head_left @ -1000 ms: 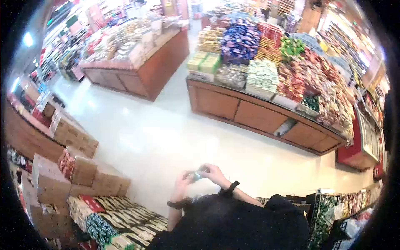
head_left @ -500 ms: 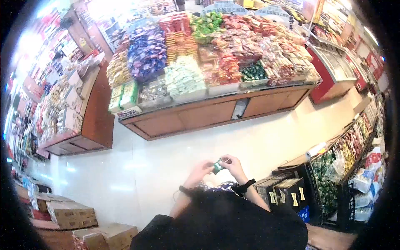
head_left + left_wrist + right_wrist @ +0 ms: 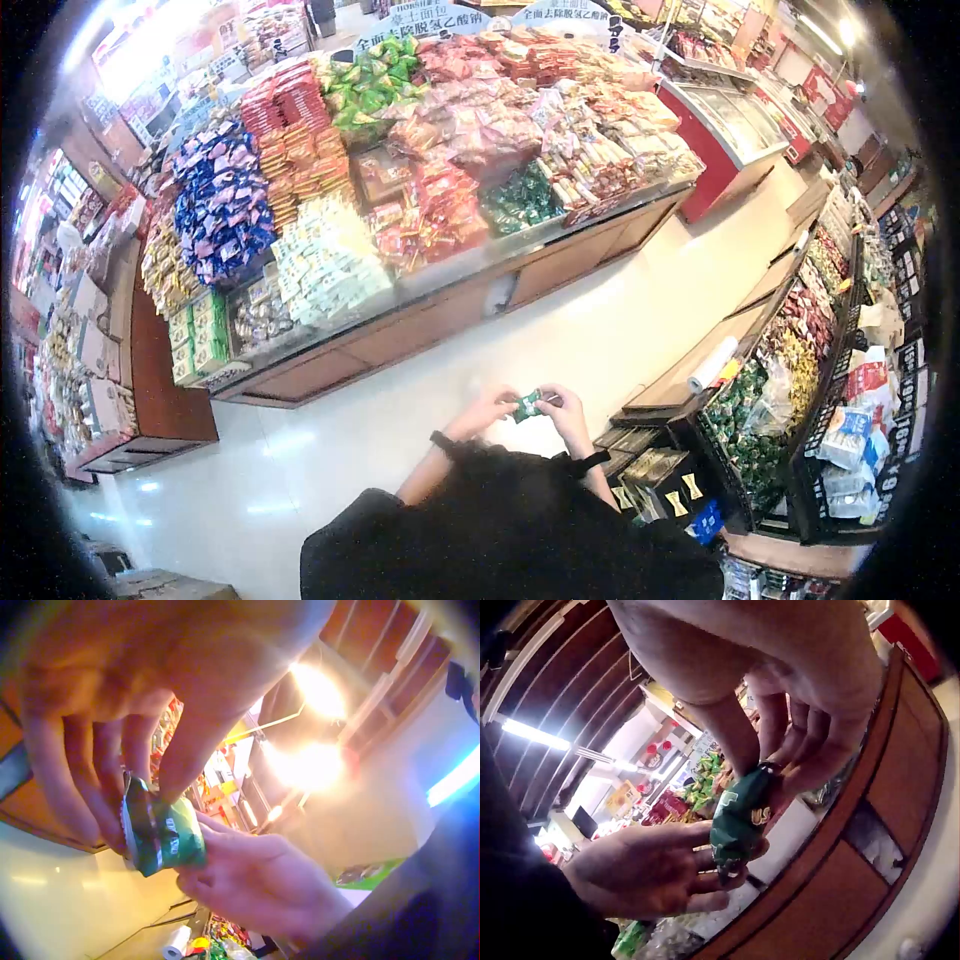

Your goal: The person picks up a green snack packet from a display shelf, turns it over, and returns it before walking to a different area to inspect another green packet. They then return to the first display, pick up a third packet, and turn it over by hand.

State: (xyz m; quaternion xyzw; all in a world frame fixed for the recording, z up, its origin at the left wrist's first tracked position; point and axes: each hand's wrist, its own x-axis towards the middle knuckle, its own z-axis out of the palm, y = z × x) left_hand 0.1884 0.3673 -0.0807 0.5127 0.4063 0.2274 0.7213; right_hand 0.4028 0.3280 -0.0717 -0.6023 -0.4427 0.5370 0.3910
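In front of the person's black-clothed body, both hands hold a small green wrapped packet [image 3: 527, 405] with pale lettering. The left hand [image 3: 490, 408] pinches one end between thumb and fingers. At the other end, the right hand [image 3: 565, 408] grips it the same way. Seen from the left wrist, the packet [image 3: 163, 832] has a crimped, jagged end at the left fingertips. From the right wrist, the packet [image 3: 739, 817] looks plump and dark green, spanning the gap between the two hands. Dark bands circle both wrists.
Ahead stands a wooden counter [image 3: 400, 340] heaped with packaged goods, including blue packets [image 3: 220, 205] and green ones [image 3: 370, 90]. A red-sided freezer [image 3: 715, 165] is beyond it. To the right are bins of wrapped items [image 3: 750, 430], a white roll [image 3: 712, 365] and black boxes [image 3: 665, 485].
The head view has swung to the right, bringing the heaped counter and right-hand bins closer. Both hands stay together on the green packet, which now shows more plainly between them.
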